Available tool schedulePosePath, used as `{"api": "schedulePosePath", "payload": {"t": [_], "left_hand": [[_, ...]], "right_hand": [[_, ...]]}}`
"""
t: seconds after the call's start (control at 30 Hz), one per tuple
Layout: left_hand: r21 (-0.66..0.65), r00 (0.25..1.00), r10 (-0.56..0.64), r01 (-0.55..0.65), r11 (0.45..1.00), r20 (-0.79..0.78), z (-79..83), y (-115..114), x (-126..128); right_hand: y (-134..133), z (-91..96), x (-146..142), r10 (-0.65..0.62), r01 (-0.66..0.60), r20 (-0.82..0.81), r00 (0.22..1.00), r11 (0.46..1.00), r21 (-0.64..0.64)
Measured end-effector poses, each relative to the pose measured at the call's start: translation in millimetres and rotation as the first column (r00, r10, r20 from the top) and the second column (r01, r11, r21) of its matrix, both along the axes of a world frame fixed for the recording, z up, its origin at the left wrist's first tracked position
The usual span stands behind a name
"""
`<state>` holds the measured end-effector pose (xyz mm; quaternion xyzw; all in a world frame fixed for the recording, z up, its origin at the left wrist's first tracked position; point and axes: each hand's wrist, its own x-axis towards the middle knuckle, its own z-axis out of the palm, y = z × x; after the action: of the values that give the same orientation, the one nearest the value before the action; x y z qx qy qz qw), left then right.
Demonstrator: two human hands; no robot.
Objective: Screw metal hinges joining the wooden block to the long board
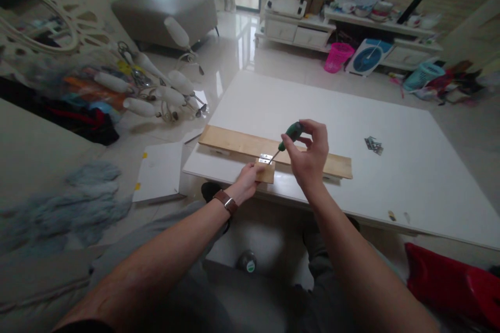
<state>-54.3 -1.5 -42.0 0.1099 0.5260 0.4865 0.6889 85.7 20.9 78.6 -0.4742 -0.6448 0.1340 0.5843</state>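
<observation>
Left hand (247, 179) clamped on the small wood block (266, 176), right hand (310, 158) closed round the green screwdriver (289, 136) by its handle. Hands are apart, the hinge (266, 159) between them, nearer my left. Key relation: hinge sits low and left of my right hand, at the joint of block and long plank (234, 140). Driver's axis slopes down-left onto it; can't tell if the tip is seated. Plank runs left-right along the near edge of the white surface (312, 99), right end closer to me.
</observation>
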Motion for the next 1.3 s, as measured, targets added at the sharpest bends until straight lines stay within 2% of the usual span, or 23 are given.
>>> {"api": "schedulePosePath", "payload": {"t": [0.27, 0.43, 0.57, 0.7, 1.03, 1.3], "left_hand": [[0.026, 1.000, -0.008, 0.007, 1.000, 0.021, -4.8, 0.0, -2.1], [0.016, 0.999, -0.001, 0.000, 1.000, 0.040, -4.8, -0.1, -2.7], [0.025, 0.999, -0.009, 0.008, 1.000, 0.038, -6.5, 1.0, -3.3], [0.032, 0.999, -0.026, 0.025, 0.999, 0.034, -7.5, 1.4, -4.2], [0.060, 0.999, -0.037, 0.035, 0.998, 0.034, -4.8, 0.5, -4.1], [0.024, 0.999, 0.000, -0.001, 1.000, 0.042, -0.7, 0.8, -2.5]], "right_hand": [[0.4, -1.3, -0.9, 0.027, -0.027, -0.040, 0.999, 1.000, 0.001], [1.2, -1.8, -1.1, 0.000, -0.001, -0.033, 0.999, 1.000, -0.016], [1.5, -4.0, -1.1, 0.034, -0.035, -0.073, 0.997, 0.999, -0.013], [1.2, -3.7, -0.6, 0.009, -0.009, -0.007, 1.000, 1.000, -0.013], [1.4, -4.1, -2.2, 0.032, -0.032, -0.033, 0.999, 0.999, -0.026], [3.4, -7.4, -1.0, 0.029, -0.029, -0.072, 0.997, 1.000, 0.004]]}}
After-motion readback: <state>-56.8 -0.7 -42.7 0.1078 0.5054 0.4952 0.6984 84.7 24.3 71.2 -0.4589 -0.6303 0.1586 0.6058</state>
